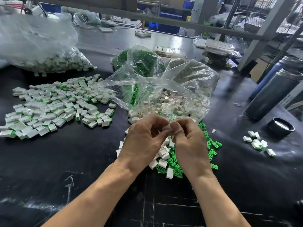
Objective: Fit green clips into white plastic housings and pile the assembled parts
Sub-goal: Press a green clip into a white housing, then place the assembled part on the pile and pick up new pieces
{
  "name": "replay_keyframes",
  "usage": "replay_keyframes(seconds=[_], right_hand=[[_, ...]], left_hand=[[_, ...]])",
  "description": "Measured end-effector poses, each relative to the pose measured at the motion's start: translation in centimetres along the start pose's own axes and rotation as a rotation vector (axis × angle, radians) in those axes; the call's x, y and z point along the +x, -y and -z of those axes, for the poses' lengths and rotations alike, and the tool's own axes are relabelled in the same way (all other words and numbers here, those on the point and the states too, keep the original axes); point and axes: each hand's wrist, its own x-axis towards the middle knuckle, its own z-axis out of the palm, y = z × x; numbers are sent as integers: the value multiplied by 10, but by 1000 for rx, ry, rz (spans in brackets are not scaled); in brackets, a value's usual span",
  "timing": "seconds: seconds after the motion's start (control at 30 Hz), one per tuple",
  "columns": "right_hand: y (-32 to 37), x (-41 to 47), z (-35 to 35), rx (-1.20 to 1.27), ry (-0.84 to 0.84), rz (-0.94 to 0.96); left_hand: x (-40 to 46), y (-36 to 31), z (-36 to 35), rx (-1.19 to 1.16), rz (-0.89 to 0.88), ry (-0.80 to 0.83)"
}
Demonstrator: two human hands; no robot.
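At the near middle of the worktop (49,161), your left hand (144,138) and right hand (188,141) meet fingertip to fingertip, pinching one white housing (167,127); whether a clip is in it, cannot tell. Judged light, rigid, slick: hold by its flat sides. Under the hands: loose green clips (211,145) and housings. Toward the left edge: assembled pile (54,105). Farther back, open bags (164,89) of stock.
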Motion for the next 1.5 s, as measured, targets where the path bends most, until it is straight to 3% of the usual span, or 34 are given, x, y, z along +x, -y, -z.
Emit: replay_keyframes(seconds=[0.23,0.4,0.7,0.8,1.0,1.2,1.5], right_hand=[[-4,2,1,2,-18,-45],[-8,5,10,-60,-49,-92],[-10,7,15,-189,-58,-136],[-11,9,21,-285,-29,-151],[-10,14,34,-484,87,-219],[-8,17,40,-592,124,-303],[-7,18,43,-653,159,-342]], left_hand=[[1,3,7,193,-41,-15],[10,10,26,415,93,-16],[25,30,71,875,233,-261],[26,31,73,821,228,-289],[23,25,58,598,305,-107],[20,24,52,623,362,5],[18,20,48,685,306,-24]])
